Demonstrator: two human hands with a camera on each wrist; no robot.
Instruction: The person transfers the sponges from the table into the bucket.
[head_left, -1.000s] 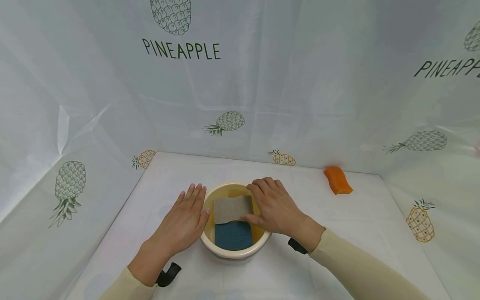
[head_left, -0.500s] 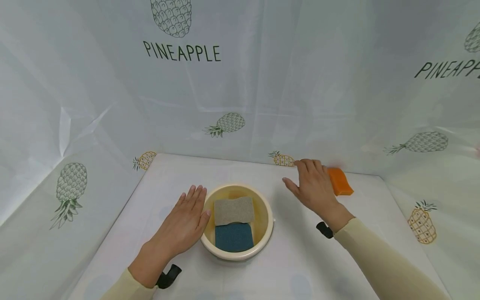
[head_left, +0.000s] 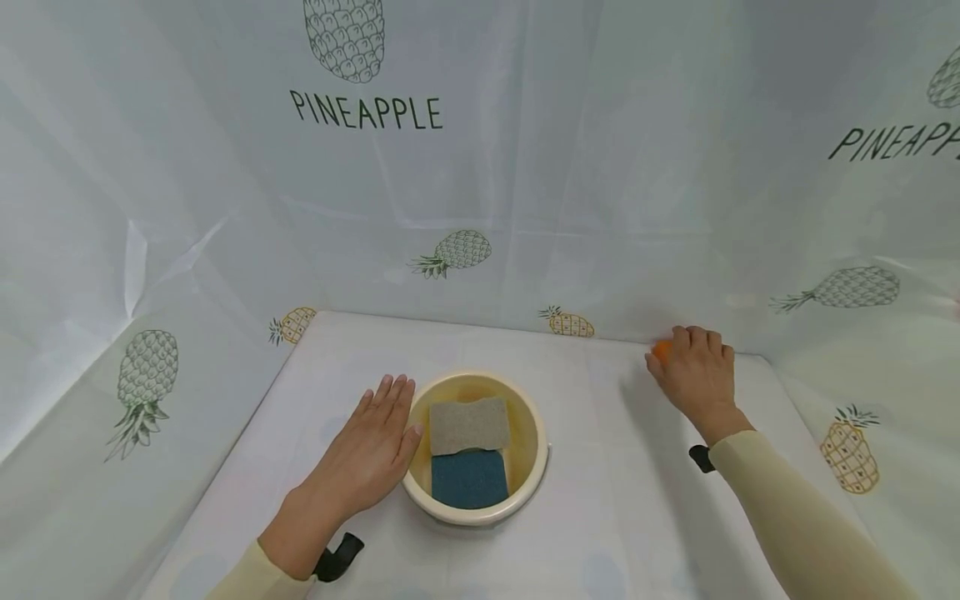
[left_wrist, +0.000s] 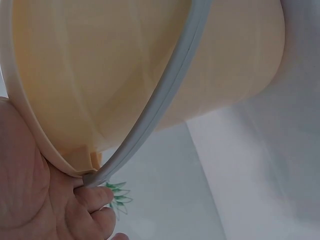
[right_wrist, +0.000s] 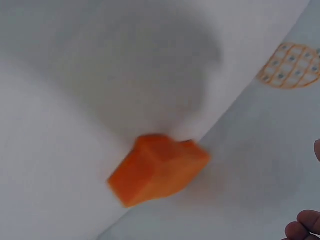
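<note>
A cream bucket [head_left: 472, 516] stands at the middle of the table. Inside lie a grey sponge [head_left: 470, 426] and a blue sponge [head_left: 470, 480], partly overlapped by the grey one. My left hand [head_left: 366, 454] lies against the bucket's left rim with fingers straight; in the left wrist view the palm touches the rim beside the grey handle [left_wrist: 165, 87]. Over at the back right, my right hand [head_left: 693, 375] hovers above a wavy orange sponge [right_wrist: 155, 172], mostly covering it in the head view. The right wrist view shows its fingertips [right_wrist: 305, 225] apart from the sponge.
A white sheet printed with pineapples hangs behind and along both sides of the white table [head_left: 592, 467]. The orange sponge lies close to the back edge, near the foot of that sheet.
My right hand has moved from the bucket's right rim to the back right, over the orange sponge. The left hand stays at the rim. Both sponges in the bucket lie as before.
</note>
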